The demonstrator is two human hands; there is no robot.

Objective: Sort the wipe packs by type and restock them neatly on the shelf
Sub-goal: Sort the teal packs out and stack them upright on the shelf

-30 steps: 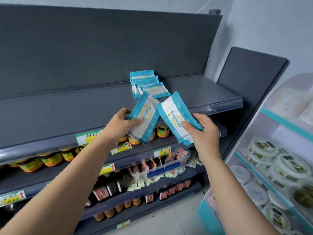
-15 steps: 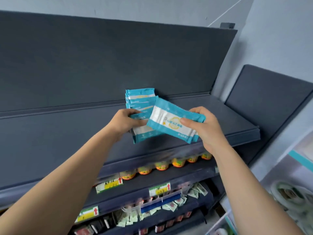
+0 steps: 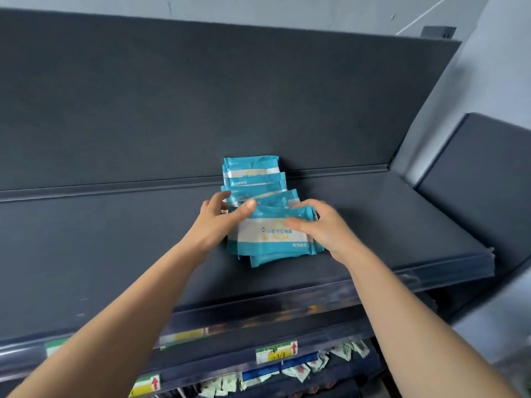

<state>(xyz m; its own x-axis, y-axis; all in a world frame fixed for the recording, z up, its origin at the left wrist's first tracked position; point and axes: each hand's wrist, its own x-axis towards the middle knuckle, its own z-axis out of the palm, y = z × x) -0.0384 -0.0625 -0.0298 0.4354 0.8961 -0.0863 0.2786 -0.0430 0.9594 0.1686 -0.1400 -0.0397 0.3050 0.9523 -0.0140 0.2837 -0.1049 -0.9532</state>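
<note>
Teal and white wipe packs lie in an overlapping row [image 3: 253,175] on the dark grey top shelf [image 3: 115,254], running from the back panel toward me. At the row's front sits a small stack of the same packs [image 3: 273,239], flat on the shelf. My left hand [image 3: 221,222] grips the stack's left upper edge, thumb on top. My right hand [image 3: 319,225] grips its right side, thumb across the top pack's face. The lower packs of the stack are mostly hidden under the top one.
The shelf's back panel [image 3: 230,96] rises right behind the row. A second dark shelf unit [image 3: 474,182] stands at the right. Below the front edge are price labels [image 3: 275,351] and small sachets [image 3: 301,369] on lower shelves.
Both hands have carried the packs they held forward and down onto the top shelf, joining them into one stack at the front of the row. The view has tilted upward.
</note>
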